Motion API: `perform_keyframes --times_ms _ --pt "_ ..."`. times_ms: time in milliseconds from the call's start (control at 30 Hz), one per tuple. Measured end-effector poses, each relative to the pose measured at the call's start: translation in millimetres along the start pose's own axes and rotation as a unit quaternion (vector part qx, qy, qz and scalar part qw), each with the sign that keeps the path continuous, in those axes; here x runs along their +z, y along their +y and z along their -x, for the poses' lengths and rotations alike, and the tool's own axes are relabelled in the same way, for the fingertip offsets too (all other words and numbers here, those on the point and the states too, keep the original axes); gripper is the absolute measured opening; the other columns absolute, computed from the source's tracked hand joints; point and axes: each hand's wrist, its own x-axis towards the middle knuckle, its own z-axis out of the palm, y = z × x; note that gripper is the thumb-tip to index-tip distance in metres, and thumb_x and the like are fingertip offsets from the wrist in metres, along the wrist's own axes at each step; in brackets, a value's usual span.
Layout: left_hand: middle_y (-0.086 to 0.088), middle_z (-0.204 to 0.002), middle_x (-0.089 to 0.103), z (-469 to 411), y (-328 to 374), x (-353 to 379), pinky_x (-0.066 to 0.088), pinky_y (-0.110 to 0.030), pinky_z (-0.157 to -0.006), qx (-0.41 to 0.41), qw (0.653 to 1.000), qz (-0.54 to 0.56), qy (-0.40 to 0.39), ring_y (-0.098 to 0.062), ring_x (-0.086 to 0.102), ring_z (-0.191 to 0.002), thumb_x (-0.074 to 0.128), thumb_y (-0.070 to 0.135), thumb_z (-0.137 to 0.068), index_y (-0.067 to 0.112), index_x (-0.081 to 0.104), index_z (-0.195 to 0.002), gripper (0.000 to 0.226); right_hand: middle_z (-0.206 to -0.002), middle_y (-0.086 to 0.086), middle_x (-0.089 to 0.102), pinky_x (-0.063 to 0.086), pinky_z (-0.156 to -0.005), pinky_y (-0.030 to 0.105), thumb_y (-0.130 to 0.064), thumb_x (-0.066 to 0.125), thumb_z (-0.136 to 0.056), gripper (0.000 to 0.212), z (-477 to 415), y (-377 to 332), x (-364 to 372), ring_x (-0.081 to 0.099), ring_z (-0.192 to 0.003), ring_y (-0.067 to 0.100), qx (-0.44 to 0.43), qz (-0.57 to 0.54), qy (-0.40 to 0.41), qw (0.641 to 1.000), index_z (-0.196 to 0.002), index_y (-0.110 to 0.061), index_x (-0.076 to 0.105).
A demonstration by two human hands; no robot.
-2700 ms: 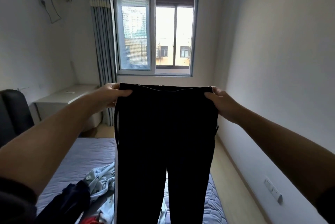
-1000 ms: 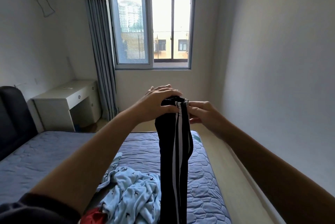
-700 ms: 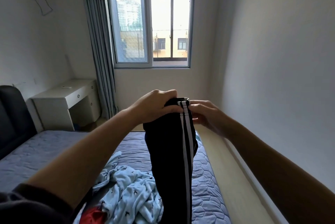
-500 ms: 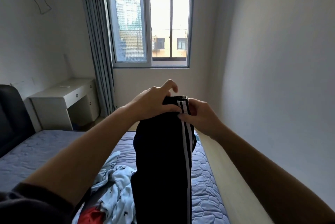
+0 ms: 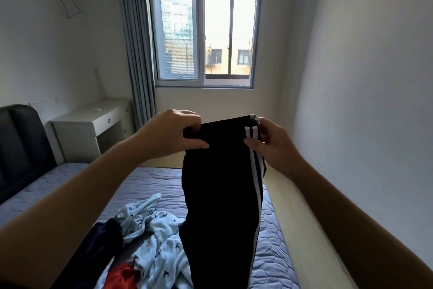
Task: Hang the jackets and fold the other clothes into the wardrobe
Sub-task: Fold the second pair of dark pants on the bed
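Straight ahead at twelve o'clock, held up over the bed (image 5: 150,183), hang the black trousers (image 5: 220,195), folded lengthwise with white stripes running down their right edge. The left hand (image 5: 173,134) pinches the waistband at its ten o'clock corner, thumb below and fingers curled over the top. The right hand (image 5: 271,145) grips the striped corner at two o'clock, fingers wrapped round the cloth. The legs drop past the bottom of the view.

Beneath them, at six to seven o'clock, a light blue garment (image 5: 159,225), a navy garment (image 5: 100,249) and some red cloth (image 5: 121,277) lie crumpled on the quilted blue-grey cover. A dark headboard (image 5: 21,143) stands at nine o'clock, a white desk (image 5: 89,124) at ten beside a grey-blue curtain (image 5: 136,54), and a window (image 5: 203,31) at twelve. Pale floor (image 5: 304,230) runs at four o'clock between the bed and a bare white wall (image 5: 363,78).
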Motion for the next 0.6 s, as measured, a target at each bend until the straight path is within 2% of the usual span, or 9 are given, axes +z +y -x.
perform_keyframes --times_ms 100,200,233,300,367,433,533,600 --pt "0.014 -0.059 0.045 0 1 -3 0.035 -0.013 -0.052 -0.008 1.0 0.017 0.019 -0.003 0.043 -0.054 0.062 0.066 -0.074 0.026 0.045 -0.071 0.043 -0.086 -0.005 0.064 0.047 -0.082 0.02 0.006 0.065 -0.084 0.024 -1 1 -2 0.059 -0.081 0.004 -0.002 -0.008 0.006 1.0 -0.103 -0.008 0.06" --pt "0.011 -0.06 0.051 2 5 4 0.039 -0.008 -0.056 -0.086 0.985 0.137 0.061 -0.002 0.048 -0.058 0.075 0.044 -0.073 0.025 0.048 -0.076 0.033 -0.094 0.013 0.065 0.048 -0.084 0.027 0.005 0.061 -0.088 0.021 -3 -1 -2 0.059 -0.088 0.01 0.003 -0.03 0.012 0.999 -0.108 -0.002 0.059" --pt "0.009 -0.066 0.057 1 6 7 0.044 -0.01 -0.059 -0.126 0.968 0.205 0.077 -0.003 0.053 -0.061 0.078 0.034 -0.074 0.026 0.049 -0.082 0.031 -0.101 0.022 0.064 0.049 -0.087 0.033 0.004 0.059 -0.089 0.022 -4 -2 -1 0.059 -0.091 0.017 0.009 -0.041 0.013 0.999 -0.111 0.0 0.057" --pt "0.002 -0.08 0.066 -1 9 15 0.055 -0.021 -0.068 -0.209 0.903 0.363 0.098 -0.013 0.064 -0.071 0.077 0.018 -0.077 0.029 0.054 -0.099 0.034 -0.111 0.029 0.06 0.047 -0.094 0.045 0.001 0.055 -0.092 0.024 -6 -5 0 0.059 -0.098 0.029 0.022 -0.061 0.017 0.998 -0.116 -0.001 0.055" --pt "-0.004 -0.091 0.069 -1 12 25 0.057 -0.031 -0.079 -0.269 0.83 0.483 0.075 -0.022 0.067 -0.084 0.071 0.008 -0.082 0.024 0.059 -0.112 0.037 -0.112 0.027 0.06 0.046 -0.096 0.046 -0.001 0.051 -0.095 0.024 -9 -9 2 0.058 -0.101 0.028 0.033 -0.086 0.023 0.995 -0.117 -0.008 0.054" --pt "-0.006 -0.096 0.071 0 14 39 0.054 -0.034 -0.086 -0.314 0.774 0.549 0.018 -0.025 0.065 -0.092 0.063 0.002 -0.086 0.009 0.063 -0.112 0.027 -0.115 0.022 0.06 0.046 -0.098 0.042 -0.003 0.049 -0.096 0.024 -13 -12 2 0.058 -0.107 0.028 0.046 -0.11 0.033 0.992 -0.118 -0.012 0.053" --pt "-0.014 -0.107 0.069 -2 15 52 0.05 -0.039 -0.094 -0.362 0.751 0.551 0.02 -0.028 0.063 -0.099 0.06 0.012 -0.091 0.007 0.066 -0.111 0.021 -0.12 0.021 0.062 0.047 -0.097 0.036 -0.006 0.051 -0.096 0.026 -17 -6 -4 0.06 -0.107 0.027 0.084 -0.105 0.051 0.99 -0.121 -0.007 0.056" --pt "-0.012 -0.111 0.07 -12 11 52 0.052 -0.036 -0.092 -0.358 0.77 0.528 0.039 -0.024 0.066 -0.099 0.061 0.017 -0.092 0.01 0.066 -0.114 0.024 -0.118 0.021 0.064 0.049 -0.092 0.031 -0.01 0.051 -0.097 0.027 -23 1 -13 0.062 -0.099 0.022 0.114 -0.07 0.031 0.99 -0.122 -0.002 0.058"
